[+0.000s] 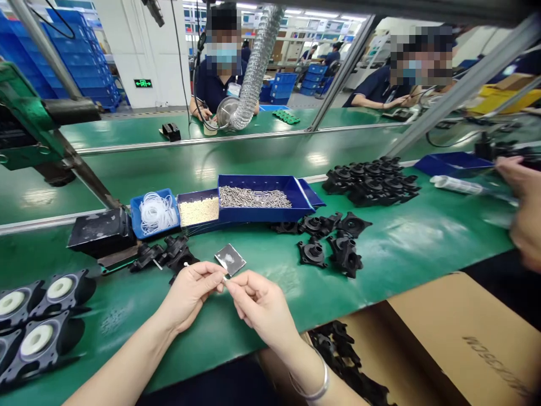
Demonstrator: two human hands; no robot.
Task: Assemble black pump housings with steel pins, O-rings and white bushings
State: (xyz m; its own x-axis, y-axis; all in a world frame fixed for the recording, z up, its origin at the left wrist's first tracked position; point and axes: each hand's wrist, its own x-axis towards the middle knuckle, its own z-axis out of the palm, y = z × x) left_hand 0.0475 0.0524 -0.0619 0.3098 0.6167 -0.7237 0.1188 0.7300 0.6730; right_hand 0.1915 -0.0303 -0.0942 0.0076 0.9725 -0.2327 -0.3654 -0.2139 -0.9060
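Observation:
Fingertip to fingertip above the green bench, my left hand [192, 293] and my right hand [262, 301] are both pinched closed. A tiny piece [227, 277], pale with a dark edge, shows where they meet; its kind is too small to tell. Just behind them lies a small dark square plate [230, 259] with a worn top. Several black plastic housings [175, 251] sit beyond my left hand, partly hidden by it. A small white tip [186, 264] sticks up there, and a thin pin [158, 264] juts from one housing.
Blue bins hold white rings [154, 214], cream-coloured small parts [198, 211] and metal pins [256, 197]. Black housings [313, 252] stand right, others [372, 180] stacked behind. Flanged parts with white rings [37, 340] lie left. An open carton [460, 338] is below; another person's hand [526, 208] reaches in right.

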